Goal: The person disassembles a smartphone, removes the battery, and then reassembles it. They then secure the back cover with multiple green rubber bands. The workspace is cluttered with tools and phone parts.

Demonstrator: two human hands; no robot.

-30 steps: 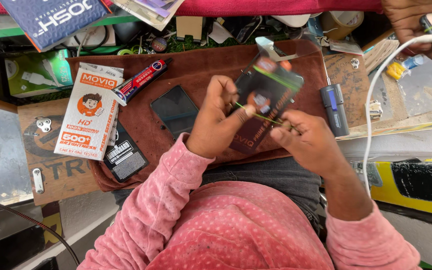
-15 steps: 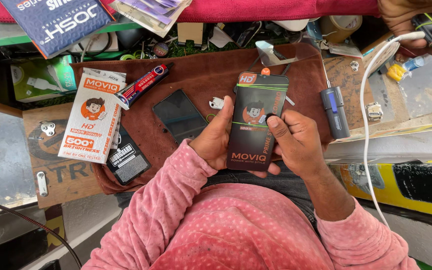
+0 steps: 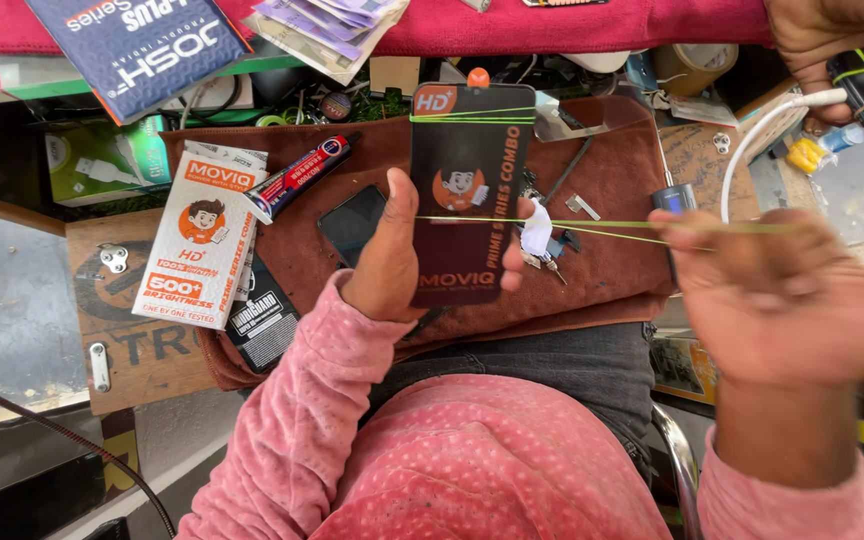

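At frame centre, the left hand [image 3: 387,260] is gripping a tall black box [image 3: 467,190]. The right hand [image 3: 787,295], lower right, is stretching a green band [image 3: 612,224] pinched in its fingers. A white box [image 3: 202,245] is lying at left.

There are two flat boxes: one black box [image 3: 469,195] and one white box [image 3: 200,238]. There are two yellow-green rubber bands [image 3: 592,225] on the black box. There is one glue tube [image 3: 299,178], one dark phone [image 3: 352,222], one brown mat [image 3: 612,180] and one white cable [image 3: 752,150]. Three hands show: the left hand [image 3: 387,255], the right hand [image 3: 802,300], and one other person's hand [image 3: 822,45].
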